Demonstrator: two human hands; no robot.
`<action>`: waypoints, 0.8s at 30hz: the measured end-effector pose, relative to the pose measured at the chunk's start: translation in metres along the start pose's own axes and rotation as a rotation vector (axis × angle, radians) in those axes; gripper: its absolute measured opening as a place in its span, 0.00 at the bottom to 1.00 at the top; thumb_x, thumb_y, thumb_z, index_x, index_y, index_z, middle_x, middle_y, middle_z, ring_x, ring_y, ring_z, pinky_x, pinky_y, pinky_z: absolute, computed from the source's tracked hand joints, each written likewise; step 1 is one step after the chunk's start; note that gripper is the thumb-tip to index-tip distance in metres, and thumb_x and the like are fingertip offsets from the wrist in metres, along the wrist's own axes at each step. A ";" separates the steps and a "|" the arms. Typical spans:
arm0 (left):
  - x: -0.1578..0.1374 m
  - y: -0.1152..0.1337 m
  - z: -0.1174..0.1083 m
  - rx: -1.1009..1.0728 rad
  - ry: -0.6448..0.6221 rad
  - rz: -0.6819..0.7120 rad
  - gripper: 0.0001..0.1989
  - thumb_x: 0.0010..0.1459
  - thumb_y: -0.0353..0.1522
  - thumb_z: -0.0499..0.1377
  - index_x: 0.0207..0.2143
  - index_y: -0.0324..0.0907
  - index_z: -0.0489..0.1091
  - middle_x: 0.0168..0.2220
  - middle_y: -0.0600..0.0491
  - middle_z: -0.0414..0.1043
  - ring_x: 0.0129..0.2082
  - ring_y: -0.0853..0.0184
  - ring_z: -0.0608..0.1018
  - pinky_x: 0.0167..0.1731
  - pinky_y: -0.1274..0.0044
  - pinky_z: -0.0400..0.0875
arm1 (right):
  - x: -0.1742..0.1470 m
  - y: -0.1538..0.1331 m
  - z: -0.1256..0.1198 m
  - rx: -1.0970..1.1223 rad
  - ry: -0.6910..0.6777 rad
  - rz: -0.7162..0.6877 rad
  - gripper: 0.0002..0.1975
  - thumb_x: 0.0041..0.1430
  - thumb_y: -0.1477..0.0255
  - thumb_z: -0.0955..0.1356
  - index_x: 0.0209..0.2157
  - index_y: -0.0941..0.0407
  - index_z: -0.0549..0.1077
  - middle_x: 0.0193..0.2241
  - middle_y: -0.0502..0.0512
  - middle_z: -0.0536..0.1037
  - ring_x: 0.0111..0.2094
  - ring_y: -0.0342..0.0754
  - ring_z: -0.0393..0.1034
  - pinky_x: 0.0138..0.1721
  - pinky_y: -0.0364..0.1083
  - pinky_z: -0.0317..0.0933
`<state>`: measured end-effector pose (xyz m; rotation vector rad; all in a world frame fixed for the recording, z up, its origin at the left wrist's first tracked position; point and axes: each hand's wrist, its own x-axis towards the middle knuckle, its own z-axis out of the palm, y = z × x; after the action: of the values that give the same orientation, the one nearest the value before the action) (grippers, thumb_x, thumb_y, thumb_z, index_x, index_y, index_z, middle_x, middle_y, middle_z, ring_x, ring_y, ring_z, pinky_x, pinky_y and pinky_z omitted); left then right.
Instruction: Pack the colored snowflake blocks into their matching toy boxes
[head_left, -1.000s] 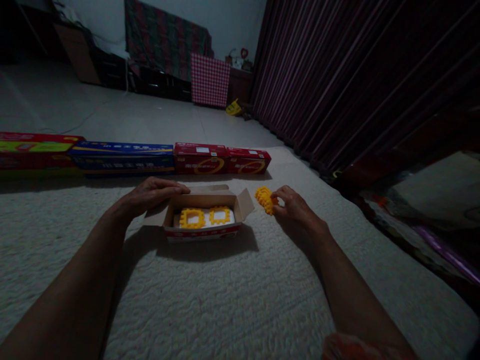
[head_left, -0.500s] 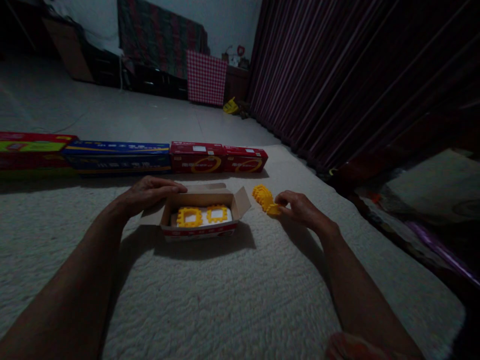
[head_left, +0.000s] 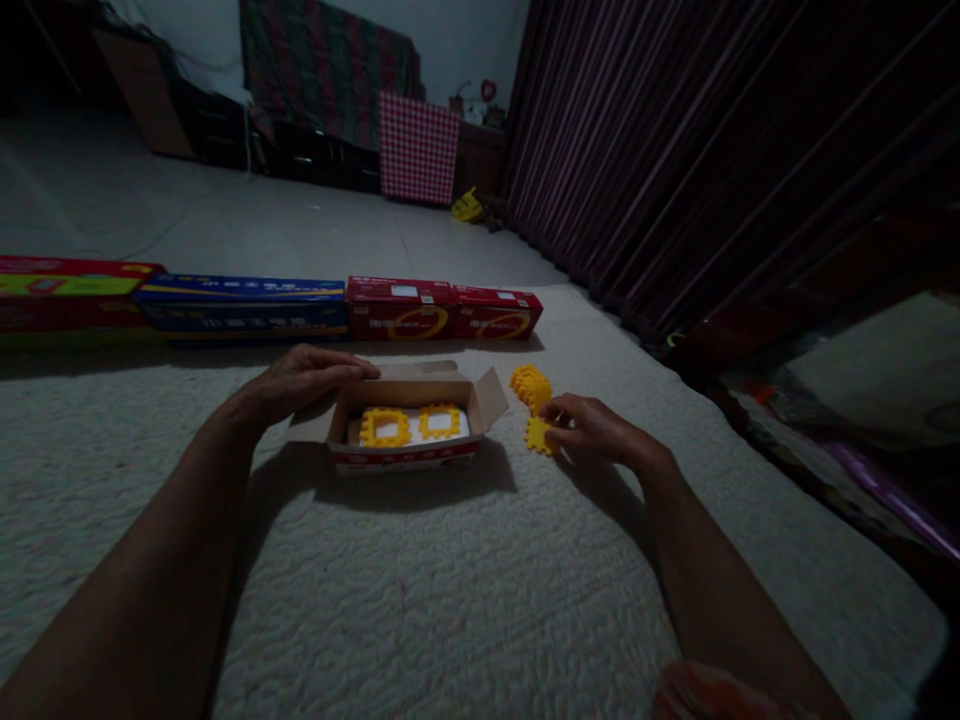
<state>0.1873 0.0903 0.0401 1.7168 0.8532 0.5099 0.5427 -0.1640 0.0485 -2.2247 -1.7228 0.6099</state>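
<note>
An open cardboard box [head_left: 405, 458] stands in front of me with its flaps spread. Inside it, two yellow square frames with toothed edges, a left frame [head_left: 364, 428] and a right frame [head_left: 424, 424], lie on something white. My left hand [head_left: 311, 378] grips the box at its back left corner, thumb and fingers held together. To the right of the box, my right hand [head_left: 592, 428] pinches a flat yellow toothed building piece [head_left: 537, 436] by its right side. Just behind that piece lies a leaning stack of similar yellow pieces [head_left: 529, 385].
A row of closed boxes lies across the back of the quilted mat [head_left: 420, 600]: a red-and-green box [head_left: 75, 290], a blue box [head_left: 247, 310], and two red boxes, a left one [head_left: 397, 310] and a right one [head_left: 496, 314]. A dark curtain [head_left: 600, 160] hangs at the right.
The yellow piece in my right hand has turned its flat face toward me and moved slightly nearer, apart from the stack's front. My left hand stays at the box. The view has shifted slightly.
</note>
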 end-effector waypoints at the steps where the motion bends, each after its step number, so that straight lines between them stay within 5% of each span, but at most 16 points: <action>1: 0.000 0.000 0.000 0.007 -0.016 0.017 0.17 0.47 0.45 0.71 0.36 0.45 0.85 0.26 0.50 0.80 0.28 0.62 0.80 0.24 0.76 0.73 | -0.001 -0.001 0.001 -0.037 -0.005 -0.003 0.09 0.56 0.68 0.71 0.40 0.53 0.76 0.40 0.58 0.80 0.39 0.52 0.74 0.41 0.50 0.67; 9: -0.002 0.011 0.005 0.000 -0.005 0.054 0.13 0.46 0.43 0.71 0.31 0.46 0.85 0.41 0.47 0.85 0.47 0.56 0.81 0.45 0.71 0.77 | -0.005 -0.004 0.016 -0.200 0.065 -0.047 0.11 0.51 0.73 0.75 0.36 0.52 0.74 0.36 0.57 0.78 0.33 0.50 0.73 0.32 0.48 0.66; 16: -0.006 0.014 0.005 0.056 0.017 0.024 0.07 0.50 0.38 0.68 0.31 0.46 0.85 0.29 0.48 0.82 0.38 0.57 0.83 0.32 0.73 0.76 | -0.014 -0.001 -0.014 -0.224 0.097 -0.039 0.16 0.52 0.61 0.76 0.39 0.52 0.76 0.39 0.59 0.80 0.37 0.54 0.75 0.37 0.52 0.71; 21: -0.004 0.011 0.004 0.046 0.000 0.082 0.09 0.50 0.39 0.68 0.31 0.45 0.85 0.28 0.49 0.81 0.34 0.60 0.82 0.30 0.74 0.74 | -0.015 -0.062 -0.055 -0.202 0.401 -0.355 0.18 0.57 0.55 0.74 0.43 0.52 0.76 0.43 0.60 0.79 0.42 0.58 0.75 0.44 0.57 0.71; 24: -0.006 0.013 0.003 0.068 -0.010 0.071 0.11 0.51 0.40 0.68 0.33 0.44 0.85 0.22 0.51 0.76 0.26 0.64 0.78 0.23 0.75 0.69 | 0.001 -0.119 -0.049 -0.190 0.309 -0.510 0.16 0.57 0.61 0.75 0.44 0.50 0.75 0.45 0.58 0.78 0.46 0.58 0.74 0.48 0.56 0.70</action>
<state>0.1896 0.0817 0.0524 1.8157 0.8128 0.5254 0.4648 -0.1295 0.1452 -1.7490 -2.1185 -0.0132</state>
